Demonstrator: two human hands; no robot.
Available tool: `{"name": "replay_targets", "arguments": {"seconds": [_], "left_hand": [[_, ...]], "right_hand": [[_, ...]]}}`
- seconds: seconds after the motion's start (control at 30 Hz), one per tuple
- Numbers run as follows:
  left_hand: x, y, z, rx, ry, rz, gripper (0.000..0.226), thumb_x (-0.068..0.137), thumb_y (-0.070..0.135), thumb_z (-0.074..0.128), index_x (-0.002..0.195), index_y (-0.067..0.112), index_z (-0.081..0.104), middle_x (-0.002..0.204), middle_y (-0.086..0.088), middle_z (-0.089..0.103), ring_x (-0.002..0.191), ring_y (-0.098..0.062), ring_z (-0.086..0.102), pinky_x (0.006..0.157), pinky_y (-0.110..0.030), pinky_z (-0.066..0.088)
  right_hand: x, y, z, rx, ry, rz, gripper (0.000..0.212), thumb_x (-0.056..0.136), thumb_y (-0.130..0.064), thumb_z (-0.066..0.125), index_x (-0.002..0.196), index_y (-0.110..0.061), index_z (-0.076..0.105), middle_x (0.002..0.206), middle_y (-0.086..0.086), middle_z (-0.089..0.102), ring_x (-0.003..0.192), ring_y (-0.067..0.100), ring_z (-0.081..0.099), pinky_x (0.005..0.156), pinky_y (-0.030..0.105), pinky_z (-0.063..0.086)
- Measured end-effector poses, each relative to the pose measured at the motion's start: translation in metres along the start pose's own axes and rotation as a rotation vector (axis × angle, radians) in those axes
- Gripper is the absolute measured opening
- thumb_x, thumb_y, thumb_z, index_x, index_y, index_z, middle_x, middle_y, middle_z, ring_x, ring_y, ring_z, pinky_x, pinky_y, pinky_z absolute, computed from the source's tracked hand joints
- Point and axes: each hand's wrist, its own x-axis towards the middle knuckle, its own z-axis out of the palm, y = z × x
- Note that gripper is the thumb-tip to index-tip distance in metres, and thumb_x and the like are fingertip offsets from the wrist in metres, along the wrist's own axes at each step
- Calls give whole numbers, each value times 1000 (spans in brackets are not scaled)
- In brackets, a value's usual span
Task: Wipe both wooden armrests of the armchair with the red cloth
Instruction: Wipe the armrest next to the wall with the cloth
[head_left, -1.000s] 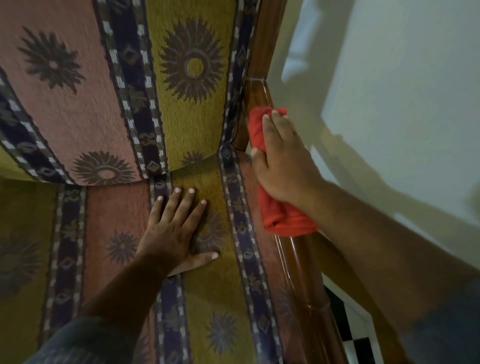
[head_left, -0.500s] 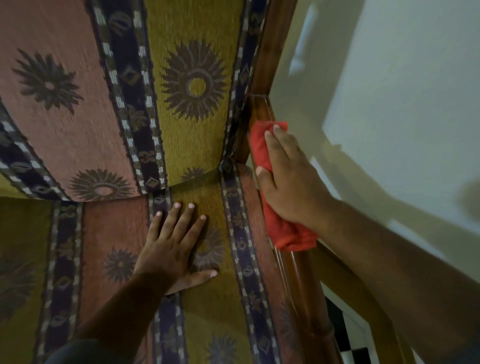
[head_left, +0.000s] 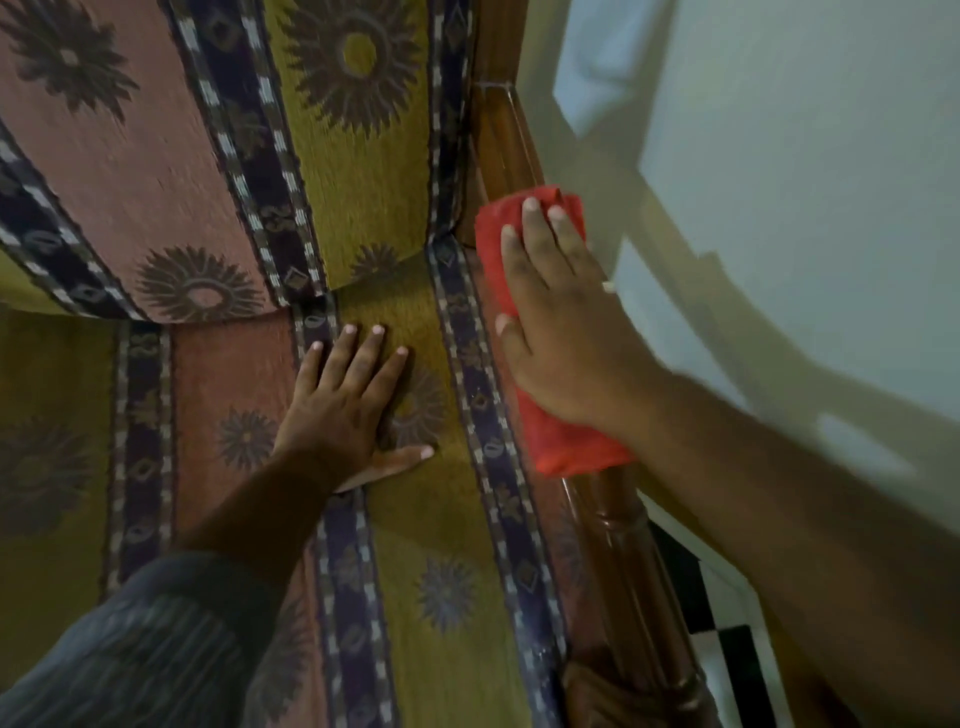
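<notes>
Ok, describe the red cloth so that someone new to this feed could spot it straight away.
Find the patterned armchair seat, then follow its right edge to the polished wooden armrest beside the pale wall. The red cloth lies folded along that rail, pressed flat under the right hand. It is the only plain bright red thing there; the upholstery is patterned.

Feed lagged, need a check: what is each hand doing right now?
Left hand: open, flat on the seat cushion, holding nothing.
Right hand: open, palm pressing the red cloth onto the wooden armrest.
</notes>
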Motion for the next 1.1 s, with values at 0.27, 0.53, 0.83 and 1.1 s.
{"name": "replay_targets", "arguments": {"seconds": [0.27,0.53,0.83,1.1], "left_hand": [[0,1,-2,8,-12,-10,119,72,98,19,158,17,15,166,-15,14,153,-39,8,121,-61,9],[2,4,-6,10,-5,-3,118,71,98,18,158,18,13,166,-14,14,153,-39,9,122,-59,9],[2,-1,2,1,13,-3,118,71,98,21,158,19,13,166,-15,15,152,-40,10,122,-60,10],[1,-1,2,3,36,3,117,72,97,17,157,16,16,165,-17,17,152,-40,12,122,-57,10]], "right_hand": [[2,0,-1,-20,-17,0,70,101,-31,39,156,-7,3,166,14,-7,152,32,-10,119,44,5],[1,-1,1,-20,4,40,74,99,-26,43,156,-6,0,166,16,-9,152,33,-10,123,50,7],[-33,-3,5,32,-38,66,73,100,-24,42,156,-7,-1,166,14,-11,152,32,-13,122,54,15],[-13,-6,-2,-101,-57,30,77,96,-31,41,155,-4,-2,164,19,-11,151,34,-14,123,48,-4]]}}
